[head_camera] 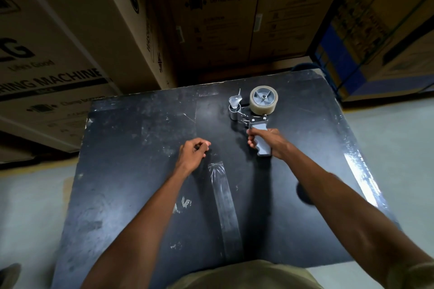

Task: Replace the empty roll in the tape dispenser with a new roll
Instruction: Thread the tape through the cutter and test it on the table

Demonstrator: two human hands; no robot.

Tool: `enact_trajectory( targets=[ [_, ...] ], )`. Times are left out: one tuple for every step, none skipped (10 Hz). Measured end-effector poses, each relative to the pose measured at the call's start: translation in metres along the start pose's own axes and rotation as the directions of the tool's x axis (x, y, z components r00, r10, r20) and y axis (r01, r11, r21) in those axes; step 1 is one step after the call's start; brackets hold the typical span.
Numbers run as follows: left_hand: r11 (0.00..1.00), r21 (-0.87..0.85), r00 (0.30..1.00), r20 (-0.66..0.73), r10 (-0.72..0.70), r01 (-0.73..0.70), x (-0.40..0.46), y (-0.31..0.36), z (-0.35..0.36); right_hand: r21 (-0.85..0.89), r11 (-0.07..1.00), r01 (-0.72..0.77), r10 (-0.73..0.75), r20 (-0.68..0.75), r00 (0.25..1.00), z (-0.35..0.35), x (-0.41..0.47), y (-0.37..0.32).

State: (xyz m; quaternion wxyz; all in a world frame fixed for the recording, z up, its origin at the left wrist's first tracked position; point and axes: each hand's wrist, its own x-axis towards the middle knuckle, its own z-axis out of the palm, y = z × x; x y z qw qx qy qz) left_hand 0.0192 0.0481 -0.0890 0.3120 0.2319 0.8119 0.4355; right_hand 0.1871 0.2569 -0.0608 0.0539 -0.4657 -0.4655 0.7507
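Tall cardboard cartons (211,14) wall in the far side of the scene, stacked close behind the work surface. Two in the middle carry "WASHING MACHINE" in dark capitals with "Do not clamp" printed beneath beside a small pictogram; the big carton on the left (47,42) shows part of the LG logo, the line "Life's Good" and "WASHING MACHINE" again (its first letters run off the frame edge). Smaller print on these boxes is too blurred to read.

In front of them stands a black desk (141,148), its top scuffed and smeared with pale marks. A long strip of clear tape (225,206) lies stuck flat along the desk, running from near the left hand towards the person's body.

The tape dispenser (253,115) lies on its side on the far right part of the desk, a full roll of clear tape (263,100) seated on its grey hub, the metal blade end pointing left. The right hand (265,141) is wrapped around the dispenser's grey handle, fingers curled under it. The left hand (193,153) rests on the desk to the left, well apart from the dispenser, loosely clenched with fingertips pinched together at the near end of the strip; whether it grips the tape I cannot tell
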Motion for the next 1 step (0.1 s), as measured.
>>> enact_trajectory(
  targets=[
    [1.0,-0.001,1.0,0.003,0.001,-0.001,-0.0021,0.0043,0.001,-0.008,1.0,0.011,-0.011,-0.024,1.0,0.002,-0.0016,0.0024]
  ],
)
